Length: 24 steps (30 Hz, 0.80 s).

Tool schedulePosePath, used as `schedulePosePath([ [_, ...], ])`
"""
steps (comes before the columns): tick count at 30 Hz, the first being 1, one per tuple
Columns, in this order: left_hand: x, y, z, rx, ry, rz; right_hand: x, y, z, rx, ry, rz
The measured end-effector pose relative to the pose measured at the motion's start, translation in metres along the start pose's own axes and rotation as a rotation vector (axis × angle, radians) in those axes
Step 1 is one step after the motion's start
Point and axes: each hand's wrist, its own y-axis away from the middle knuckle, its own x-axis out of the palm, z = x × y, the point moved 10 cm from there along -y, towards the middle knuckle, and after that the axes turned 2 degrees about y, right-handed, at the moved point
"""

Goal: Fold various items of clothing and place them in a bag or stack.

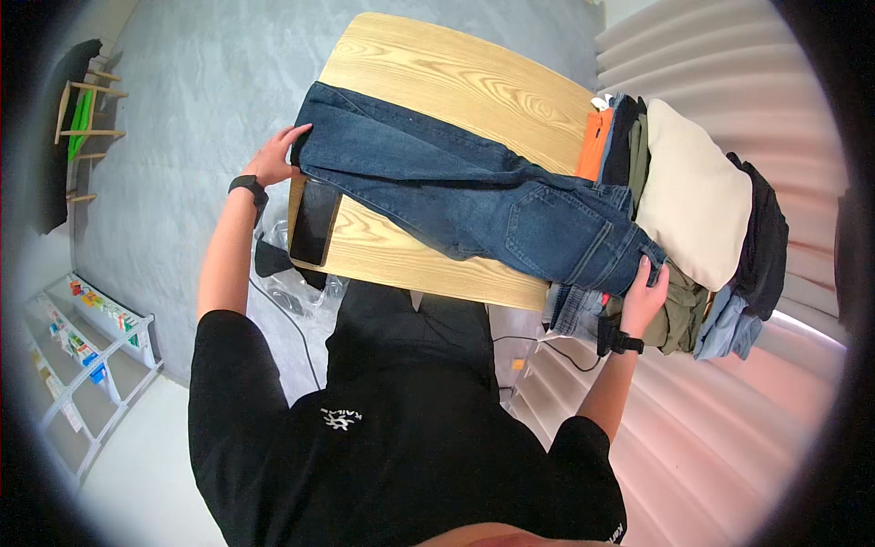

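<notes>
A pair of dark blue jeans (437, 178), folded lengthwise, lies across the wooden table (456, 64). Its leg ends are at the left and its waistband at the right, with a back pocket facing up. My left hand (275, 157) grips the hem end at the table's left edge, thumb and fingers closed on the cloth. At the other end, my right hand (645, 294) pinches the corner of the waistband, which reaches past the table over the clothes. A dark phone (315, 221) rests just below the hem, close to my left hand.
Piled clothes crowd the table's right side, among them an orange garment (594, 144), a cream one (697, 196) and a black one (766, 237). Pale curtains (720, 73) hang beyond. A metal rack (96, 351) stands at the lower left; a cable (290, 319) hangs beside my legs.
</notes>
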Motion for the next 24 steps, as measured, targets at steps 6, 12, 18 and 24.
schedulePosePath([
  [6,-0.004,0.001,0.007,-0.097,-0.072,-0.023,0.003,-0.004,-0.019,0.012,-0.018,0.005],
  [12,-0.014,0.008,-0.018,0.019,-0.254,-0.090,0.005,-0.001,-0.027,0.021,-0.073,0.026],
  [18,0.014,0.004,-0.088,0.303,-0.491,-0.186,0.004,0.000,-0.029,0.052,-0.031,0.014],
  [24,-0.005,-0.018,-0.050,0.197,-0.412,-0.396,-0.006,0.005,-0.036,0.049,0.032,-0.074],
])
